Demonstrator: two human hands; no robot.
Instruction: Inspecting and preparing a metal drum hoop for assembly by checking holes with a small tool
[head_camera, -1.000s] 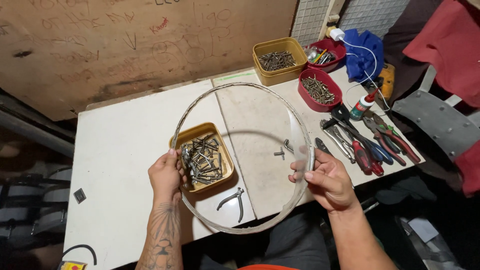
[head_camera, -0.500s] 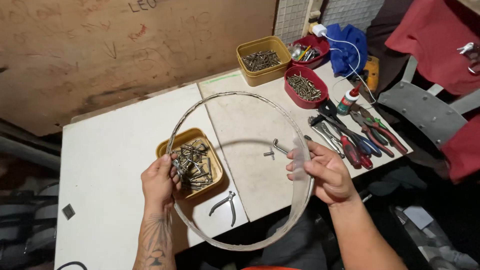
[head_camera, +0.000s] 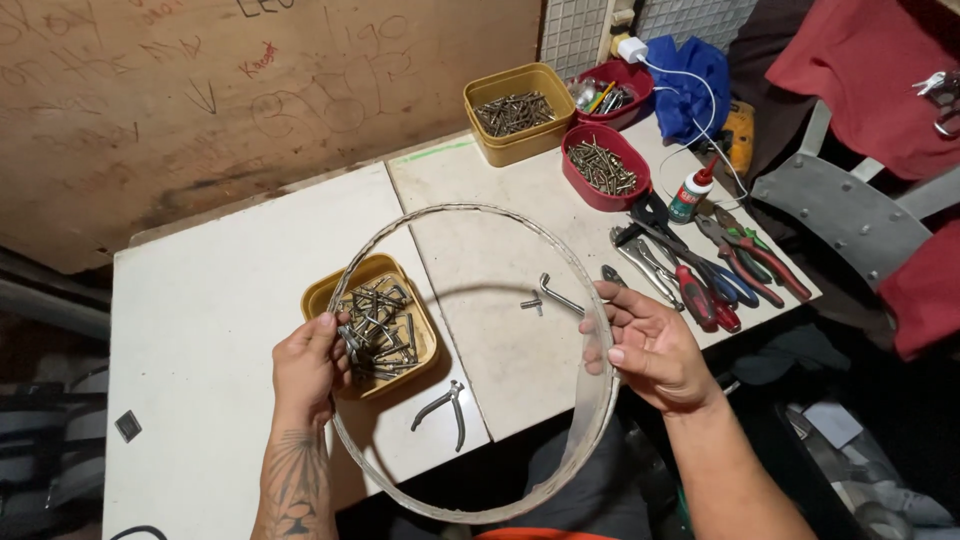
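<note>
head view, looking down over a white bench (head_camera: 200, 320). both hands hold a large pale hoop (head_camera: 470, 362), a thin band bent into a near circle, just above the bench at centre frame. left hand (head_camera: 308, 368) at the hoop's left edge, fingers closed on the band. right hand (head_camera: 652, 348) at the right edge, fingers curled around the band, thumb inside. hoop lies between the two hands, tilted, far rim up toward the upper middle of the frame, near rim low at the bottom centre. slightly taller than wide; long axis runs up-down in frame. neither hand nearer: each is on it.

seen through the ring: a yellow tray of metal hooks (head_camera: 375, 325) just beside the left hand, small pliers (head_camera: 443, 407), loose bent metal pieces (head_camera: 550, 297). right of frame: row of pliers and cutters (head_camera: 700, 265), glue bottle (head_camera: 690, 195), red tray of screws (head_camera: 604, 166).
</note>
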